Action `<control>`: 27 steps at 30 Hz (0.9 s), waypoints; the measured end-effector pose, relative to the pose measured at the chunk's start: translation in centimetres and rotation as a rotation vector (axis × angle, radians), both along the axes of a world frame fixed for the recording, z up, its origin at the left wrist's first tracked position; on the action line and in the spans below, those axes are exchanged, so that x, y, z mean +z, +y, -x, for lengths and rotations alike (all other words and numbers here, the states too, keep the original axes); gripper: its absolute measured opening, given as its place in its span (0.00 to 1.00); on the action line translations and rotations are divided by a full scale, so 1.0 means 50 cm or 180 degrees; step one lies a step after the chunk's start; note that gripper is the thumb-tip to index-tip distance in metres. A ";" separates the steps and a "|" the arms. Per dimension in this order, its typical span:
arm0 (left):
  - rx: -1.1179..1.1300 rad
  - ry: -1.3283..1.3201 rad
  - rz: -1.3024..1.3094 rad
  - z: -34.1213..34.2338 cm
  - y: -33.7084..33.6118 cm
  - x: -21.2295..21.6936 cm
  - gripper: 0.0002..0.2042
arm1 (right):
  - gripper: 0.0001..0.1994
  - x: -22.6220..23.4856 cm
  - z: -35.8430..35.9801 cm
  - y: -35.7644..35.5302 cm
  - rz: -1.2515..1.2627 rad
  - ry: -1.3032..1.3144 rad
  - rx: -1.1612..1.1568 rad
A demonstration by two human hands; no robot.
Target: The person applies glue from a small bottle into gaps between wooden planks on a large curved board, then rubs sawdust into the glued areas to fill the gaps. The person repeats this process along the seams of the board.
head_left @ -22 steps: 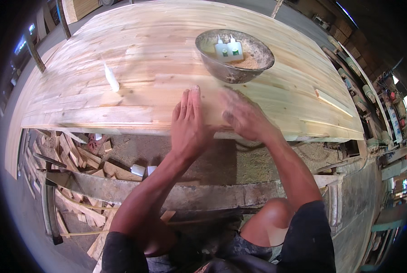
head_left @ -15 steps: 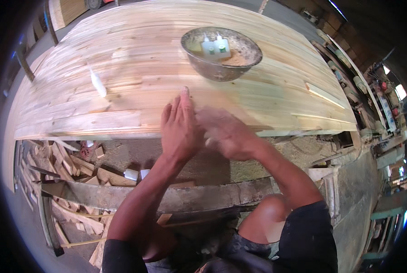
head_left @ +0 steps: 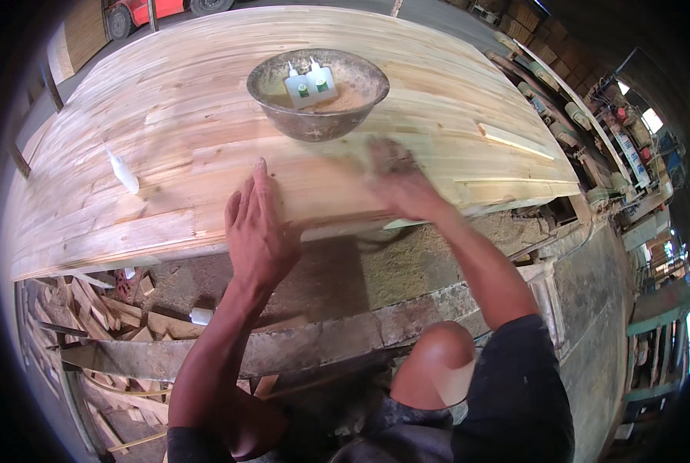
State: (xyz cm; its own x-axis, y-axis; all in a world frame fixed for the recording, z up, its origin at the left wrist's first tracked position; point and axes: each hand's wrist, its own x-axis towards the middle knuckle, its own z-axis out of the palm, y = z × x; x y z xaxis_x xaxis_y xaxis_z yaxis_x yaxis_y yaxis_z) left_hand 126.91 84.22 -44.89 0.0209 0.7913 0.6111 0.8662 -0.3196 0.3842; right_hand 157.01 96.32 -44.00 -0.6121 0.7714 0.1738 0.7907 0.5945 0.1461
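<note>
Left hand flat, palm down, fingers straight and close together, pressed on the wooden panel at its near edge, with the wrist hanging past that edge. Nothing gripped; fingers simply laid out on the wood. Right hand also down on the panel, a little further along the near edge toward the right corner, blurred, so hard to tell whether spread flat or slightly curled; nothing visibly held in it. Both hands near each other but apart, with a stretch of bare wood between them.

Panel made of many narrow pale strips joined side by side, filling most of the upper view and bending with the lens. Metal bowl standing on the panel just beyond the hands, toward the middle of the surface, dusty and dented, with brownish sawdust inside. Two small white bottles with green bands lying in the bowl, leaning against its far wall. Small white bottle lying on its side on the panel toward the left edge, well apart from the left hand. Loose thin wooden strip resting on the panel near the right edge.

Below the near edge, a heap of wood offcuts on the floor at lower left. Bare knee and dark shorts at the bottom.
</note>
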 end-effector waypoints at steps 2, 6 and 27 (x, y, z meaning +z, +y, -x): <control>-0.0050 -0.0025 -0.0034 0.000 0.000 0.001 0.59 | 0.36 0.029 -0.106 0.056 -0.0267 -0.1032 -0.0712; -0.0025 0.0009 -0.0042 0.003 -0.001 0.005 0.59 | 0.33 0.056 -0.195 0.163 0.0436 -0.0148 -0.2105; -0.0125 0.0484 0.0230 0.030 0.016 -0.045 0.42 | 0.27 0.220 0.499 -0.123 0.1041 0.2729 0.1333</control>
State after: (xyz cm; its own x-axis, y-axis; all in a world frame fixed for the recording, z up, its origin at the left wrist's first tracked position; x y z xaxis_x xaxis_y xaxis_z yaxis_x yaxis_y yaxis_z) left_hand 125.40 85.01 -47.17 0.1403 0.8298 0.5402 0.9035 -0.3305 0.2730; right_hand 132.09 90.17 -33.01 -0.6126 0.6115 0.5007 0.2709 0.7576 -0.5939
